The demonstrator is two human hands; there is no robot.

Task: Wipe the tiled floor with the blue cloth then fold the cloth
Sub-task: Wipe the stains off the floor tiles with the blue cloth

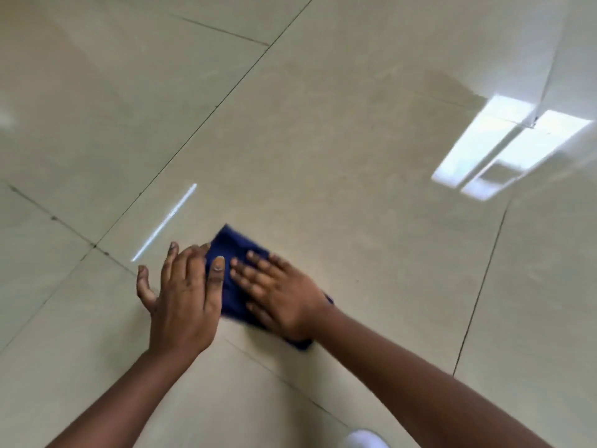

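The blue cloth point(237, 270) lies compactly bunched on the tiled floor point(355, 156), the flat-fingered right hand point(277, 292) pressing it, the open left hand point(184, 295) just beside it with its thumb on it, so wiping or folding seems underway.

floor point(323, 140) ahead and to both sides: open tile | obstacle: white object point(366, 439) at bottom edge

Dark blue cloth point(237, 253), folded small, flat on glossy beige tiled floor point(323, 140).
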